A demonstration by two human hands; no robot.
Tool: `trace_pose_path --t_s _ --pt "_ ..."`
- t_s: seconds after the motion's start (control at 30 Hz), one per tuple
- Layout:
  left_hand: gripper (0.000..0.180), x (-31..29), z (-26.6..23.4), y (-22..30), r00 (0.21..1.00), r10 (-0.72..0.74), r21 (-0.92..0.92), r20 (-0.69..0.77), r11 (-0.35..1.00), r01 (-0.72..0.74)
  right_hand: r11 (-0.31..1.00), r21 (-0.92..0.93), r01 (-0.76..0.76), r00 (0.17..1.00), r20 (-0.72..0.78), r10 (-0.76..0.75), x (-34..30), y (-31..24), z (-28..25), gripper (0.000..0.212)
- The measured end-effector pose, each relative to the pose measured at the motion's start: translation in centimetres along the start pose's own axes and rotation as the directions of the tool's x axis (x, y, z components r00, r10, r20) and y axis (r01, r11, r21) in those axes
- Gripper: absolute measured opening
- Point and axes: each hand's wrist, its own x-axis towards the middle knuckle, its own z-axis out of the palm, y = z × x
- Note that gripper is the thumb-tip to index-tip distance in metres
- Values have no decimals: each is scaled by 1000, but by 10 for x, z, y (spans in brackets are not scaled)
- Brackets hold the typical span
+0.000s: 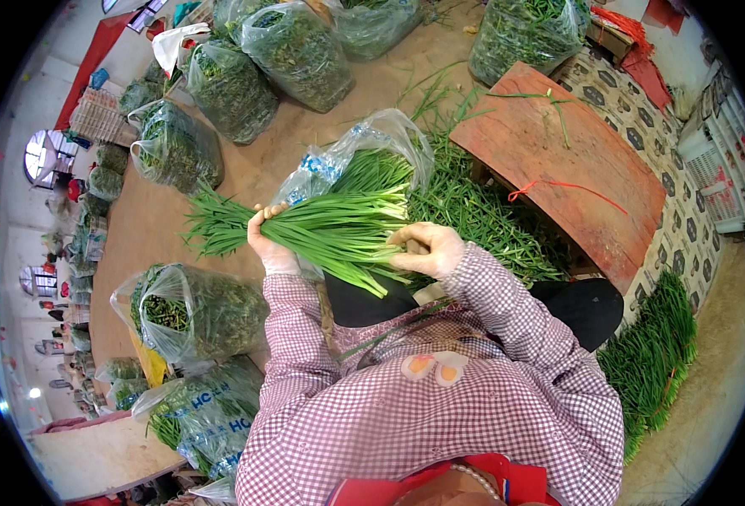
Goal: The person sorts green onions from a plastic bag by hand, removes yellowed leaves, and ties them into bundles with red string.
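A bunch of garlic chives [330,221] lies across in front of me, leafy tips to the left and pale stem ends to the right. My left hand [271,243] is wrapped round its leafy half. At the other end, the fingers of my right hand [431,250] are bent in a pinch against the lower pale stem ends. Just beyond the bunch is a clear plastic bag [402,137] with more chives inside. Loose green chives [482,223] are heaped on the floor to the right of that bag.
A low reddish wooden board [566,160] stands at the right, with a red tie [570,187] on it. Tied chives [655,363] lie on the floor at the lower right. Stuffed plastic bags [296,59] stand far ahead, and another filled bag [208,312] stands near my left arm.
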Motion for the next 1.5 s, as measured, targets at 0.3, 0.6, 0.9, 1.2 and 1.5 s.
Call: trace_pose_path --t_s 0.3,0.6,0.9,1.2,1.5 --pt "13 3 -10 -1 999 28 -1 24 1000 -28 968 78 -237 971 31 236 5 10 11 17" --pt "5 1 -26 5 998 -27 -48 -60 999 24 429 -773 -467 753 -94 651 -33 56 -85 39" --pt "8 -5 -26 3 995 -32 -50 -92 998 28 943 -303 -139 965 171 197 -13 61 -14 92" --pt "8 -3 -30 -3 993 -93 -71 -78 994 88 737 -511 443 897 255 -362 -4 111 -3 38" --pt "7 -9 -22 -6 996 -64 -135 -59 989 55 163 -911 -380 503 -56 862 -27 123 -82 48"
